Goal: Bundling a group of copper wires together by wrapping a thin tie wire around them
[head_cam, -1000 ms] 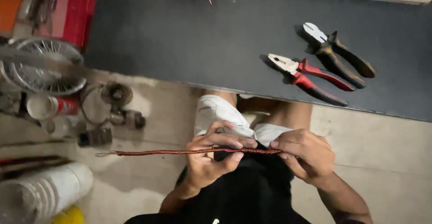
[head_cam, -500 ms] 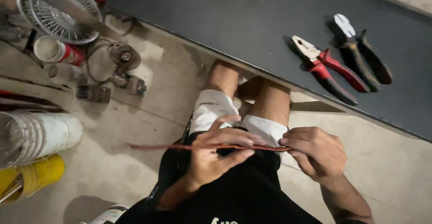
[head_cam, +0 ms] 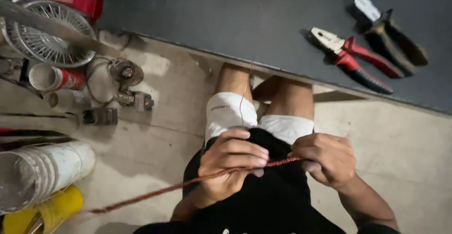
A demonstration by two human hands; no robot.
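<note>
We grip a thin wound copper-coloured rod (head_cam: 207, 177) in both closed hands, left hand (head_cam: 230, 161) and right hand (head_cam: 325, 158). Its long axis runs from the frame's lower left up to the right hand, which pinches its end.

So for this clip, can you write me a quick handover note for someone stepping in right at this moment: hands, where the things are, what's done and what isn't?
Left hand: fingers closed around the reddish twisted wire bundle, near its middle.
Right hand: fingers pinching the bundle's end over the lap.
The bundle runs down-left from the hands, its far end hanging free above the concrete floor. A thin single strand rises from the left hand towards the knees.
Red-handled pliers and black-handled cutters lie untouched on the dark mat.
Done: the visible length looks twisted. Left: cannot tell how the ends are finished.
</note>
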